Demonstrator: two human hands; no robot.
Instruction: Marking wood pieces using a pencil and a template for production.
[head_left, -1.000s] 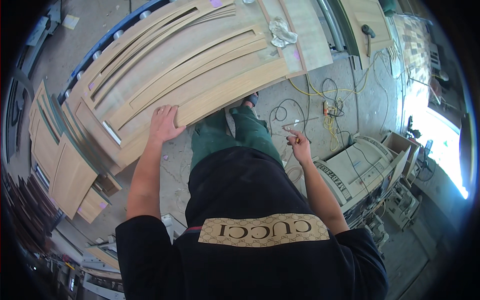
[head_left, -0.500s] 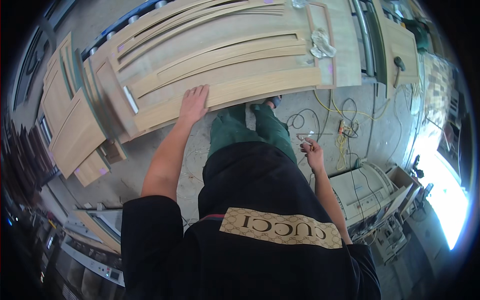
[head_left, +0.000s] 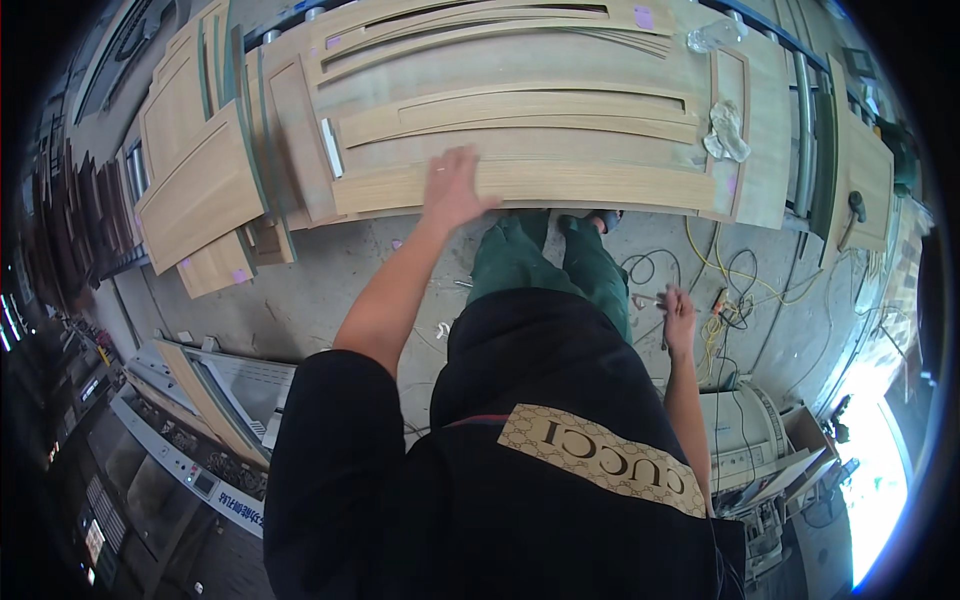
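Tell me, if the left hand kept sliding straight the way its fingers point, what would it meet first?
The left hand lies flat on a long wooden panel, fingers pointing away from the person. Going straight on, it would probably meet the next curved wooden strip lying just beyond, though depth is hard to judge here.

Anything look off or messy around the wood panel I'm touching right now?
A crumpled rag lies on the wood panel under the left hand, toward its right end. Loose cables tangle on the floor beside the right hand. No damage shows.
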